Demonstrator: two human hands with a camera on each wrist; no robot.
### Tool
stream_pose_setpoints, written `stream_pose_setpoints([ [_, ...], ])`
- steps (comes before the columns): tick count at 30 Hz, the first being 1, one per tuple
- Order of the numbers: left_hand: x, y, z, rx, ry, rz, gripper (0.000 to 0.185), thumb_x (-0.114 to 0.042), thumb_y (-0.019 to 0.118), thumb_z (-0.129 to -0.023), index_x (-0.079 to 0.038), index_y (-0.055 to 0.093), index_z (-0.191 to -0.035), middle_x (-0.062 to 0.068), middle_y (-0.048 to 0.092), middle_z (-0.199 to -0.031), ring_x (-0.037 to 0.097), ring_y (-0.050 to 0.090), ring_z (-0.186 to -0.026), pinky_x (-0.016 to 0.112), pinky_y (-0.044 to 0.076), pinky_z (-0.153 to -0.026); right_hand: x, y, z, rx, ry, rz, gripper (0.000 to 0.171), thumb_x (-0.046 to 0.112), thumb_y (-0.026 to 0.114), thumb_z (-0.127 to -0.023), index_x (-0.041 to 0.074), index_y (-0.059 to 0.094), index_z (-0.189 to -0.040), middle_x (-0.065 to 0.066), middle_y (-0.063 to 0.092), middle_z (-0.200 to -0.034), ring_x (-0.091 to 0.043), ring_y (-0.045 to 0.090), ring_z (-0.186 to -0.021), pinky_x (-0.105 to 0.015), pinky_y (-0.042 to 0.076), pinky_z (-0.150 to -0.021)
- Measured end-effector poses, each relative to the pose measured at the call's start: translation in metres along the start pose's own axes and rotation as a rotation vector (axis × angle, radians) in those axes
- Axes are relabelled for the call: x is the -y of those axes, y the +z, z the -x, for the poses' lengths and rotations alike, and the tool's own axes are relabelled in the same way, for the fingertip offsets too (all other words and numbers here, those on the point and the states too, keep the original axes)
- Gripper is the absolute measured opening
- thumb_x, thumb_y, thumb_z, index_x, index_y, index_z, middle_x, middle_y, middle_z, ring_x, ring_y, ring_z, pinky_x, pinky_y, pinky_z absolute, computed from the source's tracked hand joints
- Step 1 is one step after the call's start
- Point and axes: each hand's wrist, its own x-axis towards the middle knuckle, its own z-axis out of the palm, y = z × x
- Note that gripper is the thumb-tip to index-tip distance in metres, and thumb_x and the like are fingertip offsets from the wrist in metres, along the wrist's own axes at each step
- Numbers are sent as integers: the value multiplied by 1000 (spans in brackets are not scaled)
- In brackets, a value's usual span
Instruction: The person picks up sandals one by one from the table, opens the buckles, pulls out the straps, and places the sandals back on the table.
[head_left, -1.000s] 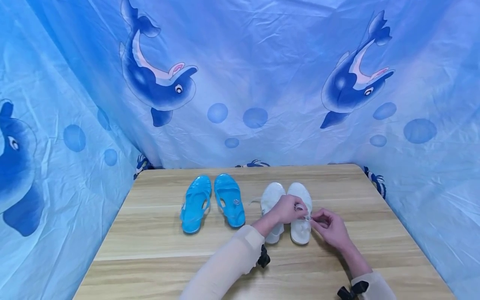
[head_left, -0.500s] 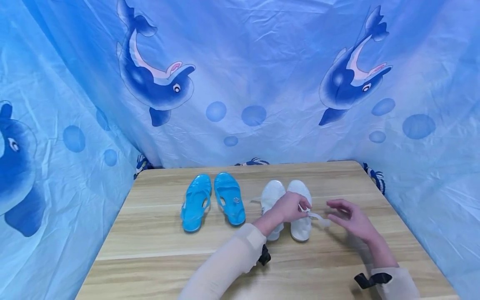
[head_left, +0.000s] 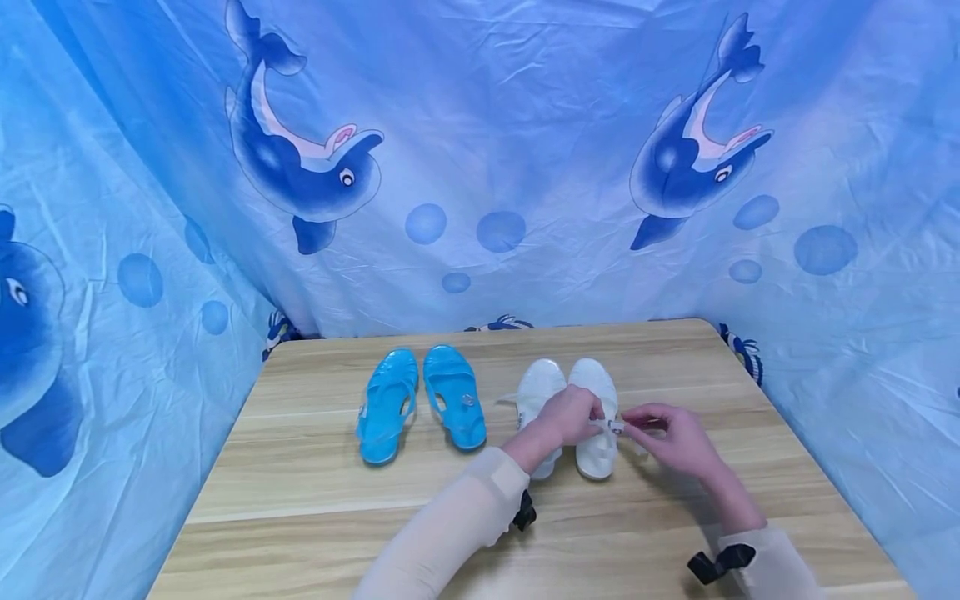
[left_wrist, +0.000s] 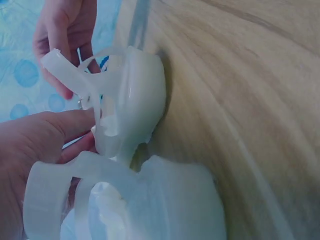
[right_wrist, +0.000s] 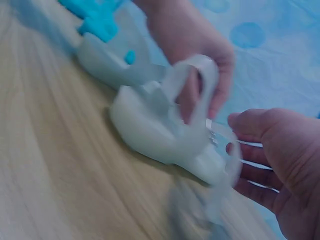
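A pair of white jelly sandals stands side by side on the table, the left one (head_left: 542,385) partly behind the left forearm. Over the right white sandal (head_left: 596,457), the left hand (head_left: 572,415) pinches its ankle strap near the small metal buckle (head_left: 617,427). From the other side, the right hand (head_left: 675,437) holds its thumb and index fingertips close to that buckle. Blurred in the right wrist view, those fingertips stand apart around a loop of the strap (right_wrist: 232,170). A loose strap end (left_wrist: 62,67) sticks up in the left wrist view.
To the left lies a pair of blue jelly sandals, one (head_left: 387,408) turned slightly outward from the other (head_left: 454,398). Blue dolphin-print cloth (head_left: 480,167) hangs behind and beside the wooden table (head_left: 300,500).
The right hand first drew away to the right from the buckle, leaving a strap end sticking out, then came back to it. The left hand stays at the right white sandal.
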Motion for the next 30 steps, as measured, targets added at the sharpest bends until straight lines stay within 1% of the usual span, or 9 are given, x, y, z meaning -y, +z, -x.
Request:
stream_pose_setpoints([
  [3,-1,0,1,-16,22,-23,10,-27,82,-95,-22,85,-104,-10,82,-99,5,73,-95,16,55,-84,4,9,-5,9,-24,33,20,23,87,-91,15,83,-108,0,83,-105,-10,76,-96,-29,64,-84],
  [5,-2,-1,2,-24,35,-35,9,-28,81,-97,-22,85,-103,-10,82,-100,5,74,-96,17,56,-85,6,14,-6,4,-26,52,18,25,88,-90,17,83,-106,2,83,-103,-11,76,-94,-27,63,-83],
  [8,-3,-3,3,-25,47,-51,10,-28,80,-98,-22,86,-103,-10,82,-102,5,74,-99,17,56,-87,7,16,-8,-1,-1,65,16,26,89,-89,20,84,-103,3,82,-100,-8,75,-91,-24,61,-80],
  [13,-2,-4,4,-8,58,-74,14,-27,78,-99,-22,86,-109,-9,83,-108,6,76,-104,17,57,-91,8,16,-9,22,57,27,10,25,86,-92,19,83,-100,2,81,-96,-4,72,-83,-22,60,-74],
  [17,2,-6,3,5,74,-77,16,-27,76,-101,-21,85,-112,-8,83,-111,7,76,-106,17,57,-93,9,15,-12,23,60,2,10,24,85,-93,17,82,-101,2,81,-93,-3,71,-80,-21,59,-71],
  [21,3,-8,2,1,85,-77,16,-28,74,-102,-21,85,-112,-8,83,-108,6,75,-103,17,57,-91,10,16,-15,17,30,-18,10,22,85,-92,16,83,-100,0,81,-93,-3,73,-80,-21,60,-72],
  [23,2,-8,3,-4,88,-84,16,-28,73,-102,-22,85,-111,-9,83,-106,5,75,-100,17,57,-88,11,16,-17,28,21,-32,8,20,85,-92,15,82,-98,0,81,-91,-3,72,-80,-21,60,-72],
  [26,1,-9,5,-13,97,-106,15,-26,72,-103,-22,86,-108,-9,83,-102,4,74,-93,17,57,-84,10,16,-18,53,32,-50,6,16,84,-92,14,80,-96,0,79,-89,-3,70,-78,-22,59,-70],
  [30,1,-11,6,-10,107,-112,16,-23,70,-103,-20,86,-105,-8,82,-98,3,70,-84,15,55,-80,6,15,-17,65,51,-102,6,9,83,-91,11,78,-95,-2,77,-86,-4,69,-76,-22,59,-68],
])
